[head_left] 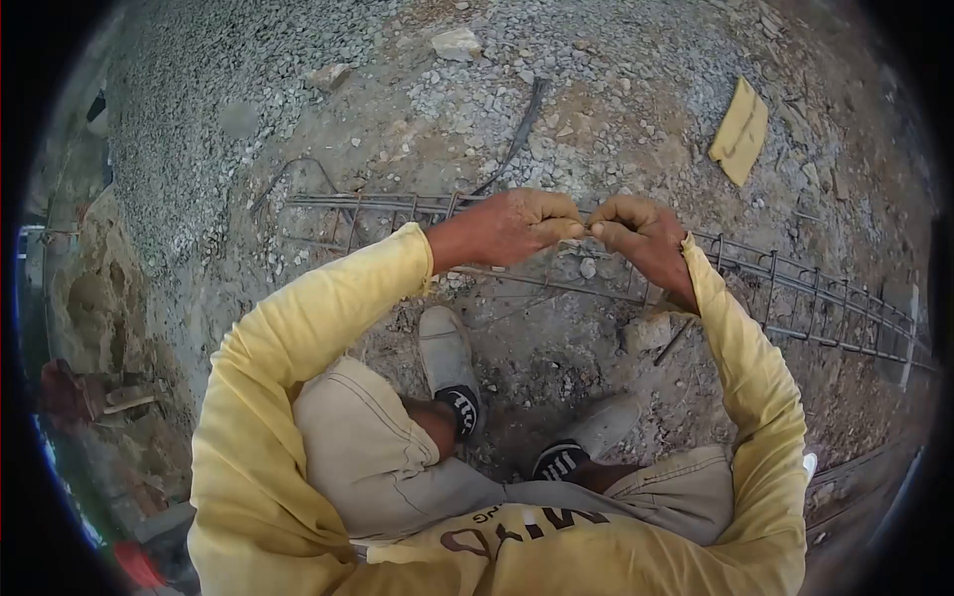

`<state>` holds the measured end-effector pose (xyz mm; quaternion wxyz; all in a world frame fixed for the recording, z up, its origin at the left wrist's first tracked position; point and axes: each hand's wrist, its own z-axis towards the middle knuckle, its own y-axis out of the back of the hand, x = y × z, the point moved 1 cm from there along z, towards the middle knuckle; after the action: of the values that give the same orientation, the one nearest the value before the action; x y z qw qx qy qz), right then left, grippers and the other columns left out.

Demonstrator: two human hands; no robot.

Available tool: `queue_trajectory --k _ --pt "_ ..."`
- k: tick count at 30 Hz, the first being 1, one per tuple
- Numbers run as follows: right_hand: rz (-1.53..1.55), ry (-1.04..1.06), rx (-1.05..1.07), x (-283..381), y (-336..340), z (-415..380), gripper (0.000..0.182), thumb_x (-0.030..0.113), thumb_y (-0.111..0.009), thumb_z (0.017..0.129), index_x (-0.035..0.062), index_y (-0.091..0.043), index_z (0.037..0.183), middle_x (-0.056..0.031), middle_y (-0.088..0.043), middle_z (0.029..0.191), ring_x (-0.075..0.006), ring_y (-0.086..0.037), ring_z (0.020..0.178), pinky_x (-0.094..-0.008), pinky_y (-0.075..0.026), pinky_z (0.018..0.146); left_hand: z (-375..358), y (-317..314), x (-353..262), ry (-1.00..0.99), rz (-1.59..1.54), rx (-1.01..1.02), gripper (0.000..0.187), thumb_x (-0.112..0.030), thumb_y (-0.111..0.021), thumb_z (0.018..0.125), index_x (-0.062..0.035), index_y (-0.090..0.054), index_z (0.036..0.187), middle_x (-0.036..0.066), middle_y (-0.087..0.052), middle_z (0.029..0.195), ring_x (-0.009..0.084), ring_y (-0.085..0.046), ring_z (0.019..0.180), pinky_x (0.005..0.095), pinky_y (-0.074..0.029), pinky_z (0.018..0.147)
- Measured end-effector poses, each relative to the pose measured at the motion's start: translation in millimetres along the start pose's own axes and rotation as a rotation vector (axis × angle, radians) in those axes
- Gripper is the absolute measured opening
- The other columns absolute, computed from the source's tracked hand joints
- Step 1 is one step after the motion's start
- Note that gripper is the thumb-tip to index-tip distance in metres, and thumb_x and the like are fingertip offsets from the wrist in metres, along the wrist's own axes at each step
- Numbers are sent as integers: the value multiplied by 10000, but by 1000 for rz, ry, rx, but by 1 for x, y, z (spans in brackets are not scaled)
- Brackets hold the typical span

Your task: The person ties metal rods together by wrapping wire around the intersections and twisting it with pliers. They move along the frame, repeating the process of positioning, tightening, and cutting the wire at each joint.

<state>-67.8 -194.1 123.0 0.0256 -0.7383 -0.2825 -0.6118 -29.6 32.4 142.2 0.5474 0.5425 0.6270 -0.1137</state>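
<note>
My left hand (517,226) and my right hand (641,236) meet above a long rebar cage (805,288). Thumb and fingers are pinched together on each hand, and the fingertips nearly touch. Whatever lies between them is too small to make out. Beneath my hands the cage runs across the ground from left to right, its long bars joined by several thin stirrups (772,281). My hands and forearms hide its middle part.
Gravel (238,70) covers the ground at the upper left. A yellow flat piece (740,131) lies at the upper right, and a dark strip (525,124) beyond the cage. Near my shoes (444,348) is a stone (651,332). A pale stone (457,44) lies farther off.
</note>
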Motion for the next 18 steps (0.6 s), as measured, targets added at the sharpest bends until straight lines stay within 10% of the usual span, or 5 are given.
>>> queue_trajectory --k 7,10,18 --pt "274 -395 -24 -47 -10 -89 197 183 -594 975 31 -634 1092 1 -589 791 -77 -514 663 -255 -429 566 27 -9 15 272 -422 -81 526 -528 -592 960 -68 -638 1213 70 -655 1091 203 -609 965 368 -490 876" --pt "522 -643 35 -92 -54 -136 190 174 -585 978 54 -619 1122 4 -590 790 -58 -490 622 -236 -406 517 30 -23 57 343 283 105 467 -479 -637 937 -44 -665 1105 88 -677 983 205 -631 906 359 -501 856" --pt "1234 -715 -399 -170 -161 -136 168 177 -565 999 100 -578 1148 11 -557 782 -79 -484 606 -248 -428 540 23 -84 118 239 43 126 342 -356 -679 914 -37 -698 1037 140 -708 925 263 -661 850 383 -504 756"
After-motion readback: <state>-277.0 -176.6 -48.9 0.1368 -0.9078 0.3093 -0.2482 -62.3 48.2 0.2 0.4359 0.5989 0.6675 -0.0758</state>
